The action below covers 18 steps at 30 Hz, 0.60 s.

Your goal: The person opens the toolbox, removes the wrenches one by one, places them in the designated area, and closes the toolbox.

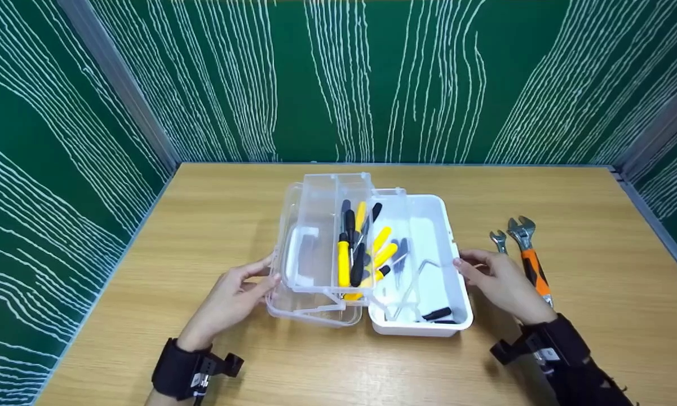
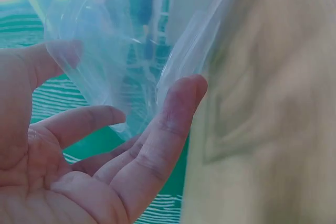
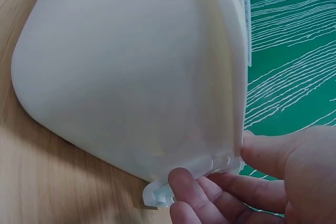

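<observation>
A toolbox stands unfolded on the table, with a white base (image 1: 437, 242), a clear lid (image 1: 284, 307) swung out to the left and a clear divided tray (image 1: 318, 220) raised above it. Yellow and black screwdrivers (image 1: 344, 269) lie in the tray's right compartment, and more handles (image 1: 385, 255) show in the base. My left hand (image 1: 231, 299) holds the lid's left edge, the thumb on one side and fingers on the other. At the base's right wall, my right hand (image 1: 501, 285) grips the rim with its thumb, fingers around the clear latch (image 3: 157, 193).
Right of the toolbox, an adjustable wrench (image 1: 532, 262) with an orange and black handle lies beside a smaller wrench (image 1: 499, 241), partly behind my right hand. Green panels (image 1: 293, 84) with white lines enclose the wooden table (image 1: 231, 208) at the back and sides.
</observation>
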{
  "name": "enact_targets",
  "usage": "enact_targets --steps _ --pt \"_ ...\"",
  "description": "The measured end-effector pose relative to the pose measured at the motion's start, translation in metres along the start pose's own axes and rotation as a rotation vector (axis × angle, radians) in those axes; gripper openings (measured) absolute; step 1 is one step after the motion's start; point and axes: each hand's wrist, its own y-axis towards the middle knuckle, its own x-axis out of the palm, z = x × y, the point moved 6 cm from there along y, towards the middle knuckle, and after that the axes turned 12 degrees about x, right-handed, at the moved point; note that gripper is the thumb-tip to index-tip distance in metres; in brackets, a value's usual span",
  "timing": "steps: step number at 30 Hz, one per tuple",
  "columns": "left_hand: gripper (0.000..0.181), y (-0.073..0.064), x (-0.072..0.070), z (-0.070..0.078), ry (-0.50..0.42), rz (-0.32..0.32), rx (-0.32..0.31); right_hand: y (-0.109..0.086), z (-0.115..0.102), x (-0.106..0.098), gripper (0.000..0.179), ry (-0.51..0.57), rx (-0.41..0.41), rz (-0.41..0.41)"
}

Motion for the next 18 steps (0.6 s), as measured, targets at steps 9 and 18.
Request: enact_targets --steps 9,18 --pt "0.056 0.001 -0.001 0.019 0.052 0.019 0.043 0.001 0.002 0.001 0.066 0.007 0.017 -0.017" --pt "0.055 0.001 0.003 0.042 0.051 0.028 0.124 0.002 0.003 0.002 0.066 0.03 0.034 -0.039"
